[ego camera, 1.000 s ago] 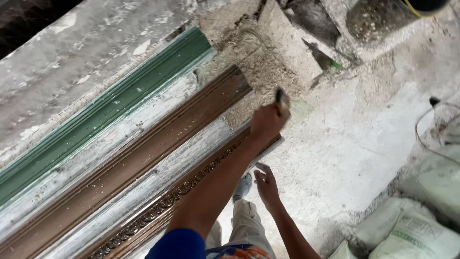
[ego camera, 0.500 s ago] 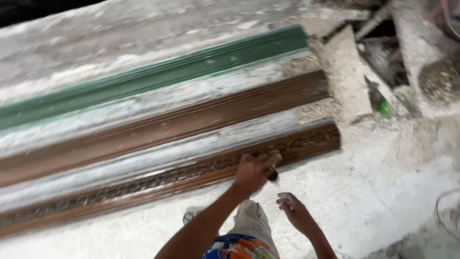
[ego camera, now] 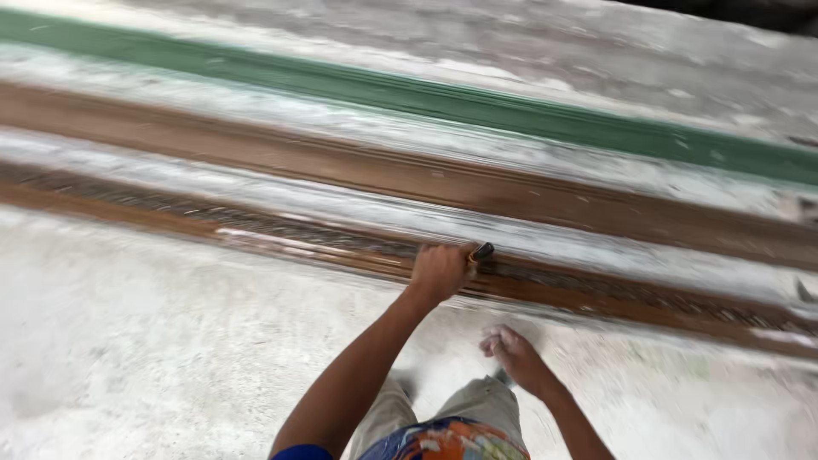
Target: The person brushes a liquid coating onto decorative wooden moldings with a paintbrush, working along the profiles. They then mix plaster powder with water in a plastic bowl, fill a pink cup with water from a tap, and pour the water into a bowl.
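While my left hand (ego camera: 439, 271) grips a small dark-tipped tool (ego camera: 480, 252) against the carved brown moulding (ego camera: 256, 234) at centre frame, my right hand (ego camera: 511, 353) hangs loosely curled, holding nothing. I cannot judge how much of the moulding is worked. No containers show.

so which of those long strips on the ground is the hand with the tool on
The nearest one, the ornate brown strip with a carved pattern. The left hand rests on it; the plain brown strip and green strip lie farther away.
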A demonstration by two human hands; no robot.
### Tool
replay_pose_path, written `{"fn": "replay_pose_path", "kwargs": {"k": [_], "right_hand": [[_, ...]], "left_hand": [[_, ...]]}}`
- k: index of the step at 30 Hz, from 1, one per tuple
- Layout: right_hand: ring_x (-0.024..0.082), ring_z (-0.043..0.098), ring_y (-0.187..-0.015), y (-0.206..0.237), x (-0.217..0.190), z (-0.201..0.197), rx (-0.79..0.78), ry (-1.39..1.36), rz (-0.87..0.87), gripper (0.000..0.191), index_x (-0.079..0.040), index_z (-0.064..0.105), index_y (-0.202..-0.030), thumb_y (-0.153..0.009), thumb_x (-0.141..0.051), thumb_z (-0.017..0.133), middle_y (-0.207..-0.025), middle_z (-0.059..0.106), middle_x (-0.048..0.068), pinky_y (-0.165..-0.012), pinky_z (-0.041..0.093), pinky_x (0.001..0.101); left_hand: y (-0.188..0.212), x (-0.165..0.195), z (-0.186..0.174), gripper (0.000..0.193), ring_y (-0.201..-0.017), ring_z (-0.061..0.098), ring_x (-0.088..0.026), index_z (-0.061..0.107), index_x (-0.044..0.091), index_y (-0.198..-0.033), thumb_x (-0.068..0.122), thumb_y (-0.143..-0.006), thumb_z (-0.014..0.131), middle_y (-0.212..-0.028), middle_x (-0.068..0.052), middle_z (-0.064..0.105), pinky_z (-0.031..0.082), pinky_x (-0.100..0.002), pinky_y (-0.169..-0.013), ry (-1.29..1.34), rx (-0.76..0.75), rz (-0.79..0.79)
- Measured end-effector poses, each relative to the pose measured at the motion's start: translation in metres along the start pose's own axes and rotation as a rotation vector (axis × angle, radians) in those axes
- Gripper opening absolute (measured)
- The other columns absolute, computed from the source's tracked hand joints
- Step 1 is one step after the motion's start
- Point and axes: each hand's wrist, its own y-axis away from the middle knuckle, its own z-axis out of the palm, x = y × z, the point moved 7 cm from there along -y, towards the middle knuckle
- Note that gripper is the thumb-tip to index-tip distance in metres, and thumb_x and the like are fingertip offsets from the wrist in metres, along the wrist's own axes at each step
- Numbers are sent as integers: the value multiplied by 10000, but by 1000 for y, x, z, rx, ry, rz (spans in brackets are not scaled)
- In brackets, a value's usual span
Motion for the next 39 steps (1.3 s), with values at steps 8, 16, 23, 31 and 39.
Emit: {"fn": "replay_pose_path", "kwargs": {"k": [8,16,23,31,39], "right_hand": [[185,685,-1023,-96,-122,220,-171,61,26,347,-17,603,-1290,-1029,-211,484,-1064,732,108,-964,533,334],[184,678,-1029,-244,-198,363,-291,-5,-62,320,0,607,-1276,-1020,-154,494,-1096,706,102,-968,552,344],[168,648,-1016,-369,-341,554,-511,69,-98,286,6,602,-1260,-1014,-101,502,-1062,708,99,-958,523,325],[161,702,-1024,-464,-480,688,-469,264,-12,316,-25,636,-1256,-1003,-155,498,-1055,767,84,-929,544,308],[190,699,-1013,-548,-541,800,-169,236,-77,347,-34,639,-1267,-1035,-244,489,-1045,736,106,-921,565,339]], "left_hand": [[99,-250,-144,456,-858,728,-315,583,295,-1389,396,-948,643,-991,-116,731,454,-577,-926,-109,182,-204],[189,-475,-270,502,-883,729,-281,547,319,-1424,391,-947,682,-1092,-60,725,439,-551,-960,-210,317,-377],[265,-684,-395,664,-943,716,-265,569,324,-1377,355,-767,831,-1161,-10,712,423,-538,-924,-180,493,-557],[348,-936,-513,654,-1001,711,-243,569,304,-1393,265,-792,823,-1248,-14,706,422,-532,-956,-306,609,-751],[428,-1177,-650,505,-725,727,-210,653,297,-1335,309,-853,802,-1183,-30,742,476,-511,-904,-318,720,-721]]}}
